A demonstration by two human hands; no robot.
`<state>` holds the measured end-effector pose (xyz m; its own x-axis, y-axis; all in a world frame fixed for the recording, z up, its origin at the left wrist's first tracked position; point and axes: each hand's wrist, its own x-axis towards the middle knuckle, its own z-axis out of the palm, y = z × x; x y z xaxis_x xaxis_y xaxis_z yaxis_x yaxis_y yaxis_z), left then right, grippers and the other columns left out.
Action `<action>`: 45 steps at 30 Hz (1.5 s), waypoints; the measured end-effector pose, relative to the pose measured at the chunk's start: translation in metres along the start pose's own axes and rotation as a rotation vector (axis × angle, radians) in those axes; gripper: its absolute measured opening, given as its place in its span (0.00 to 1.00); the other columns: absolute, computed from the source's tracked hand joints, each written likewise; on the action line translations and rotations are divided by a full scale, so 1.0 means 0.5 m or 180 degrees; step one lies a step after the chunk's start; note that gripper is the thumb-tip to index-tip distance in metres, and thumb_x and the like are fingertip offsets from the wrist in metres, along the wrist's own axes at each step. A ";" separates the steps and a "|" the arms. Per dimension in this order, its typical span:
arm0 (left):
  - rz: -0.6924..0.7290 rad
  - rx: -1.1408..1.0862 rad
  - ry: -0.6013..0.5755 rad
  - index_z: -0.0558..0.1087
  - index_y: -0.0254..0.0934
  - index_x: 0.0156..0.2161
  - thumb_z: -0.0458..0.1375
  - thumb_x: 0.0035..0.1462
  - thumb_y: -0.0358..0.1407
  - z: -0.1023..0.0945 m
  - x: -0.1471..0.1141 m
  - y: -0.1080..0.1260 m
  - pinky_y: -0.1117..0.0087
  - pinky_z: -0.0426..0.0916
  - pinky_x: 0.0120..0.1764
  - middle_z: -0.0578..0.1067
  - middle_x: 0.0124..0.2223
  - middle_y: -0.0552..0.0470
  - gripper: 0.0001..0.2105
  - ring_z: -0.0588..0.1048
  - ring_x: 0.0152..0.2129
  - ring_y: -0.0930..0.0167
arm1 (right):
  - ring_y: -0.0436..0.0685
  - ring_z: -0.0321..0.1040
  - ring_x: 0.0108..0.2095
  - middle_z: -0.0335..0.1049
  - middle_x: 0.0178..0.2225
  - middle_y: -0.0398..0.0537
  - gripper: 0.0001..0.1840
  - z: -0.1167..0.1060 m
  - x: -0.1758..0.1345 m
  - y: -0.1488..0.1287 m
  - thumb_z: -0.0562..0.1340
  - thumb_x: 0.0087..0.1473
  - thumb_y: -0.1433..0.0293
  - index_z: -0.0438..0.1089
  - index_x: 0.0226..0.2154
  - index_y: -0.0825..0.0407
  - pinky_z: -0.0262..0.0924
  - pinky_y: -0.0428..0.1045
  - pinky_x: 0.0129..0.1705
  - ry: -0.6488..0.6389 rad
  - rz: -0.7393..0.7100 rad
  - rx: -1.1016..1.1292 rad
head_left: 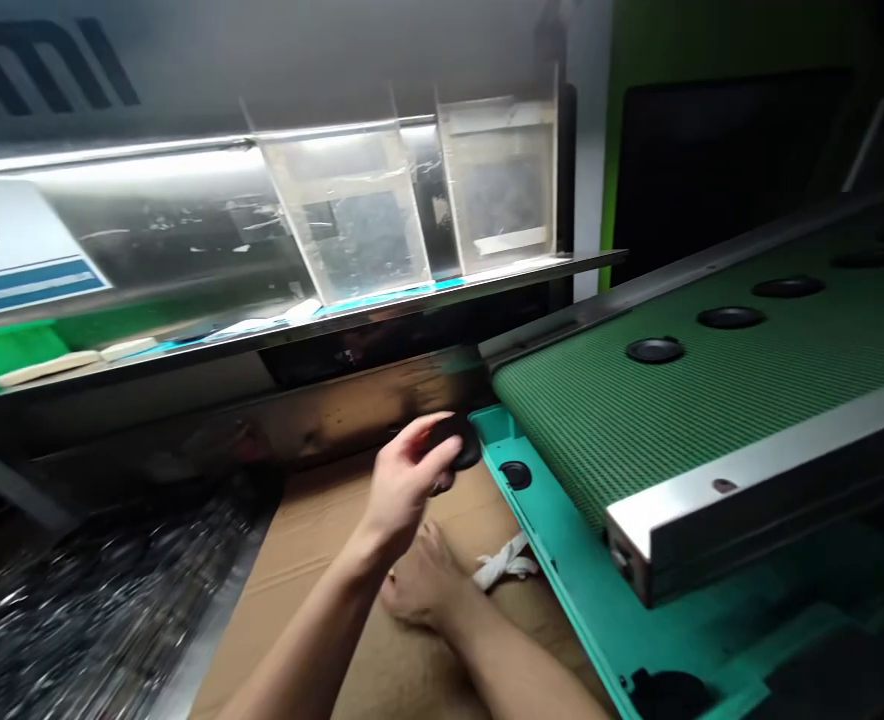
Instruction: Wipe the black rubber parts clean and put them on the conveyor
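My left hand (412, 470) is raised near the lower end of the green conveyor belt, its fingers and thumb pinching a black round plastic disc (467, 442). My right hand (425, 582) is lower, behind my left wrist and over the brown cardboard (322, 530). Its fingers look stretched out with nothing visible in them, though the left wrist partly covers it. Several similar black discs (655, 350) lie spaced out on the green belt (599, 410). Another small black disc (515, 474) lies in the teal tray (562, 560) under the belt's end.
Metal rails (779, 450) edge the conveyor. At left lies a heap of glossy black pieces (112, 600), perhaps in clear plastic. A crumpled white strip (503, 562) is by the teal tray. Behind, a lit machine shelf has clear panels (359, 230) and a green bin (7, 355).
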<state>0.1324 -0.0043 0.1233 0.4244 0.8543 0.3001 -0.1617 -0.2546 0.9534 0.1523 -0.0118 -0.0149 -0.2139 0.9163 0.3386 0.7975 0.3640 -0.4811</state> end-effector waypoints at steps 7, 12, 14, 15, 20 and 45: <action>-0.1286 -0.1777 0.1766 0.74 0.32 0.45 0.59 0.53 0.25 -0.323 -0.176 -0.172 0.79 0.58 0.16 0.75 0.31 0.53 0.13 0.67 0.17 0.80 | 0.61 0.60 0.49 0.65 0.48 0.56 0.20 0.029 0.007 -0.033 0.57 0.57 0.67 0.67 0.52 0.53 0.59 0.56 0.53 0.1429 0.0193 0.0560; -0.1358 -0.2479 0.1341 0.73 0.33 0.43 0.57 0.59 0.33 -0.306 -0.184 -0.189 0.67 0.73 0.38 0.77 0.38 0.46 0.09 0.76 0.34 0.69 | 0.60 0.59 0.50 0.62 0.53 0.56 0.21 0.055 -0.021 -0.100 0.55 0.60 0.68 0.65 0.56 0.52 0.60 0.56 0.53 0.1327 -0.0301 0.0661; -0.1451 -0.2837 0.0910 0.73 0.32 0.44 0.54 0.61 0.39 -0.293 -0.188 -0.188 0.63 0.72 0.44 0.77 0.41 0.42 0.13 0.77 0.38 0.65 | 0.62 0.59 0.50 0.61 0.54 0.58 0.21 0.063 -0.026 -0.110 0.54 0.60 0.68 0.66 0.55 0.52 0.60 0.57 0.52 0.1087 -0.0334 0.0380; -0.1428 -0.2968 0.0763 0.73 0.30 0.45 0.52 0.62 0.41 -0.290 -0.190 -0.190 0.62 0.71 0.47 0.76 0.43 0.40 0.15 0.76 0.41 0.63 | 0.62 0.59 0.50 0.61 0.54 0.58 0.21 0.066 -0.026 -0.111 0.54 0.61 0.68 0.67 0.55 0.52 0.60 0.58 0.52 0.1031 -0.0283 0.0239; -0.1407 -0.3107 0.0717 0.72 0.29 0.44 0.48 0.63 0.36 -0.297 -0.199 -0.209 0.60 0.67 0.52 0.76 0.46 0.38 0.14 0.75 0.45 0.62 | 0.62 0.59 0.49 0.64 0.52 0.56 0.19 0.071 -0.024 -0.108 0.53 0.62 0.66 0.69 0.53 0.50 0.61 0.57 0.51 0.0821 -0.0161 -0.0034; -0.1283 -0.2813 0.1182 0.71 0.30 0.37 0.48 0.64 0.34 -0.289 -0.197 -0.234 0.62 0.69 0.45 0.76 0.35 0.42 0.12 0.75 0.32 0.68 | 0.64 0.63 0.47 0.68 0.48 0.58 0.20 0.084 -0.026 -0.083 0.51 0.63 0.63 0.70 0.51 0.51 0.62 0.59 0.48 0.0813 -0.0272 -0.0372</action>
<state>-0.0194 0.0069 -0.0223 0.3152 0.9262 -0.2069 -0.7276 0.3758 0.5740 0.0984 -0.0319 -0.0333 -0.1460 0.8061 0.5735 0.8455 0.4027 -0.3508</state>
